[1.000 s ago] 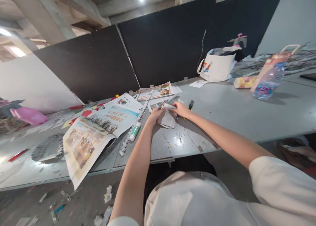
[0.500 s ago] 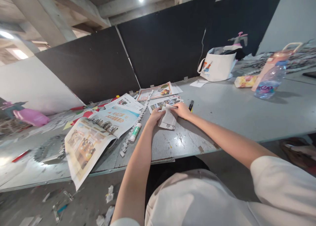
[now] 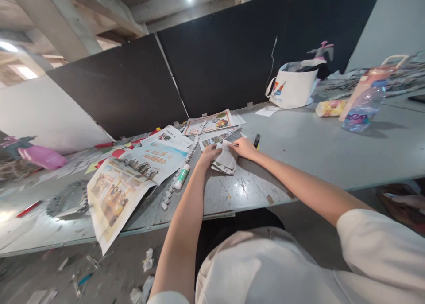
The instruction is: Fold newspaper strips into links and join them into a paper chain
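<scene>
Between my hands is a folded piece of newspaper (image 3: 227, 158), its layers fanned a little at the lower edge. My left hand (image 3: 210, 155) pinches its left side, and my right hand (image 3: 244, 148) grips its upper right. A printed sheet (image 3: 214, 138) lies flat just behind it. Beside my right hand rests a black and yellow utility knife (image 3: 256, 141). Left of my left forearm are a green and white glue stick (image 3: 182, 177) and a long chain of folded paper links (image 3: 193, 150).
Open newspaper sheets (image 3: 111, 197) hang over the table's front edge at left. A ring of folded paper (image 3: 66, 201) and a red pen (image 3: 28, 209) lie farther left. At right stand a white bag (image 3: 295, 87), a plastic bottle (image 3: 363, 109) and a pink tumbler (image 3: 357, 93).
The folded newspaper has turned over in my fingers; its printed lower band no longer shows and its layers are spread at the bottom. Both hands stay in nearly the same place.
</scene>
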Demonstrator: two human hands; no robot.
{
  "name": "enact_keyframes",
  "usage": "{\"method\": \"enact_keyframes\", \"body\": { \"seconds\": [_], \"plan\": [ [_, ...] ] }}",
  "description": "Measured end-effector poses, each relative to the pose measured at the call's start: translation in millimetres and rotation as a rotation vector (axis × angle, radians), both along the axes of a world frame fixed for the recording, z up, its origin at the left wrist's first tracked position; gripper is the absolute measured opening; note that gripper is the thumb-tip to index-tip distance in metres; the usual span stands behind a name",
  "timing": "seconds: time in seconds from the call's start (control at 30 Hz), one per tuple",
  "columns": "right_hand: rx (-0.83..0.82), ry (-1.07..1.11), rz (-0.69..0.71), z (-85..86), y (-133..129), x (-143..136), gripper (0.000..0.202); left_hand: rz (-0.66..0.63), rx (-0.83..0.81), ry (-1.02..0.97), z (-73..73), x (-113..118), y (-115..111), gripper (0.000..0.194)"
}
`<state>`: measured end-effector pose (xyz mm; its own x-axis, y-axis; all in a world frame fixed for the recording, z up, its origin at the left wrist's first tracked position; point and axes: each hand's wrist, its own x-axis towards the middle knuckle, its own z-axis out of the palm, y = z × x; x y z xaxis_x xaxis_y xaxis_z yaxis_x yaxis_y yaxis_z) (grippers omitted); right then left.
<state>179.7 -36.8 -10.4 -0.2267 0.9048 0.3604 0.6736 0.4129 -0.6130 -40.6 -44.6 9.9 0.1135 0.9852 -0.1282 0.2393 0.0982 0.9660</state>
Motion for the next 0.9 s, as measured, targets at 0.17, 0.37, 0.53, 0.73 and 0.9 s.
{"method": "enact_keyframes", "body": {
  "seconds": [0.17,0.37,0.53,0.73,0.9],
  "plan": [
    [0.025,-0.001,-0.049,3.2,1,5,0.046,0.038,0.021,0.042,-1.9,3,1,0.040],
    [0.077,0.010,-0.183,10.2,3,11,0.034,0.063,0.237,0.459,7.9,1,-3,0.037],
    [0.068,0.085,-0.227,12.9,3,10,0.037,-0.077,0.320,0.610,14.5,-3,-8,0.026],
    [0.028,0.288,-0.224,13.9,1,13,0.056,0.078,0.314,0.484,33.7,2,-33,0.029],
    [-0.034,0.274,-0.144,10.3,-2,9,0.053,0.147,0.415,0.586,63.3,-30,-104,0.039]
  ]
}}
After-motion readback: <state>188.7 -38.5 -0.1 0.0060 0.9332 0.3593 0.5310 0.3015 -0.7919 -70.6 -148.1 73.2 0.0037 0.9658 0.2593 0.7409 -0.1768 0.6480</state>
